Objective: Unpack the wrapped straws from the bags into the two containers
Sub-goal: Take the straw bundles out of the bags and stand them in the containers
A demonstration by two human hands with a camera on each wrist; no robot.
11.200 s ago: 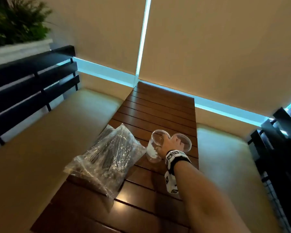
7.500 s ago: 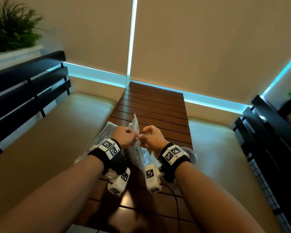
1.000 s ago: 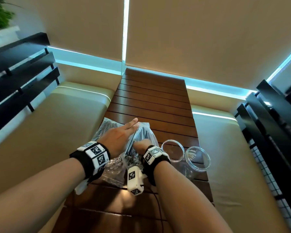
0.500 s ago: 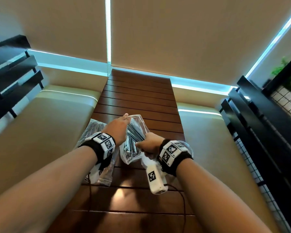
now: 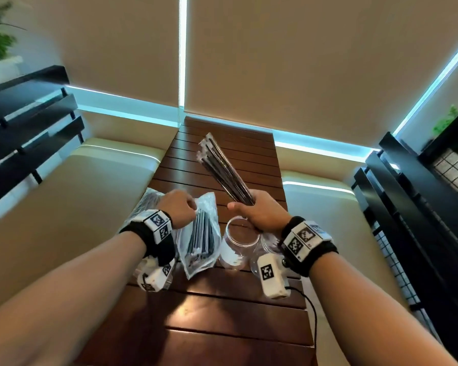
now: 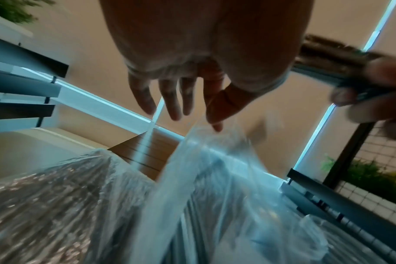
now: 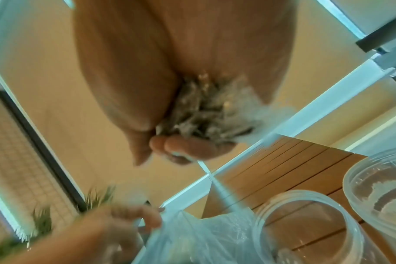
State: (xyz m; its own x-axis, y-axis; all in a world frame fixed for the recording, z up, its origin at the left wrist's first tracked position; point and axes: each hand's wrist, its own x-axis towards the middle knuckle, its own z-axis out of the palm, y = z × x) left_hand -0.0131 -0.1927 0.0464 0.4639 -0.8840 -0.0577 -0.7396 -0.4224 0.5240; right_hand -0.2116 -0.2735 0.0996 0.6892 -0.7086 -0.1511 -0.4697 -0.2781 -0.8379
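Observation:
My right hand grips a bundle of black wrapped straws by its lower end, and the bundle slants up and away over the table. In the right wrist view the straw ends fill the fist. My left hand pinches the top edge of a clear straw bag that hangs down to the table with more straws inside; thumb and forefinger meet on the bag's edge. Two clear containers stand just below the right hand: one beside the bag, the other partly hidden by my right wrist.
A second clear bag of straws lies under my left wrist at the table's left edge. The dark slatted wooden table runs between two beige cushioned benches. Black railings flank both sides.
My right hand has pulled a bundle of straws out of the bag and lifted it up and to the right. The left hand still holds the bag, which now hangs lower.

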